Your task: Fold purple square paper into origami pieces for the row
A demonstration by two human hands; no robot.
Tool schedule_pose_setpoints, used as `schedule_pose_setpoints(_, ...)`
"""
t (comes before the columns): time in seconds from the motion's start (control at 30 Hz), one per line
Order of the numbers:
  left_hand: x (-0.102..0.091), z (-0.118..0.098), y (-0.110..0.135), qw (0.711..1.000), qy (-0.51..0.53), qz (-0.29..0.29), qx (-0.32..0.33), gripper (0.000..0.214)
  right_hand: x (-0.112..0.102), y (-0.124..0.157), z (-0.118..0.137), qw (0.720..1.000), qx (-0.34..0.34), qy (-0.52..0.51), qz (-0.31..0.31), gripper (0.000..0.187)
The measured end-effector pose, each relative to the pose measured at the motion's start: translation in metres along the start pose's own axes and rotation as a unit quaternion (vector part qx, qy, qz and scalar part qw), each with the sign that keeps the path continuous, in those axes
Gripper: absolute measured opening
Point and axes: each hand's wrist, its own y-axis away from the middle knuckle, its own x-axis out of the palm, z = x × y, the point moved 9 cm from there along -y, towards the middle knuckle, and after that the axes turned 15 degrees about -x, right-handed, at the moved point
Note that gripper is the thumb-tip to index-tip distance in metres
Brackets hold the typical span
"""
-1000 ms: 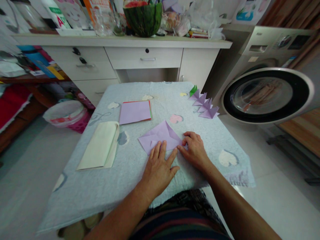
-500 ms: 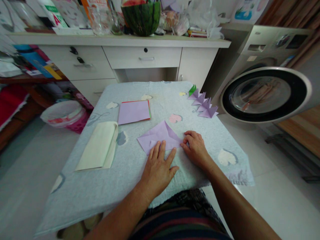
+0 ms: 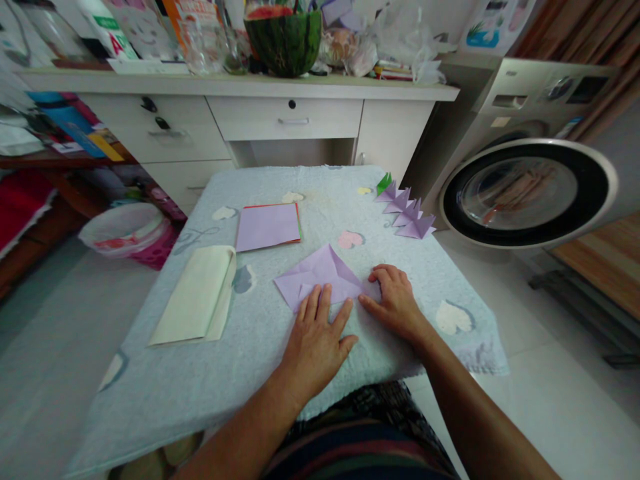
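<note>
A sheet of purple origami paper (image 3: 327, 270), partly folded with creased flaps, lies on the cloth-covered table in front of me. My left hand (image 3: 320, 340) rests flat on its near edge with the fingers stretched out, hiding part of that edge. At the paper's right corner is my right hand (image 3: 395, 300), fingers loosely bent and the thumb apart from them, the thumb tip close to the corner. Beyond the paper, to the left, sits a stack of square paper (image 3: 269, 227), purple on top with red and green edges showing.
A folded pale-green cloth or paper (image 3: 195, 297) lies at left. Folded purple paper pieces (image 3: 407, 212) and a green one (image 3: 384, 183) line the table's right edge. An open washing machine door (image 3: 530, 193) is at right; a pink bin (image 3: 133, 233) stands at left.
My right thumb has shifted slightly down and away from the index finger, widening the gap at the paper's corner. My left hand and the paper have stayed in place.
</note>
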Motion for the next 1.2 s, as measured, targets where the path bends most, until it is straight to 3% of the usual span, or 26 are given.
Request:
schedule_pose_setpoints(0.33,0.002,0.0,0.001,1.0,-0.012,0.0,0.001,0.059,-0.001,0.002,0.002,0.999,-0.025,-0.028,0.003,0.009)
schedule_pose_setpoints(0.67,0.002,-0.003,0.001,0.999,-0.013,0.012,0.026,0.056,0.004,-0.011,0.003,0.998,-0.005,-0.029,0.059,0.01)
schedule_pose_setpoints(1.2,0.004,-0.003,0.001,0.999,0.005,0.018,0.042,0.059,0.008,-0.01,0.0,0.997,0.036,-0.007,0.063,0.015)
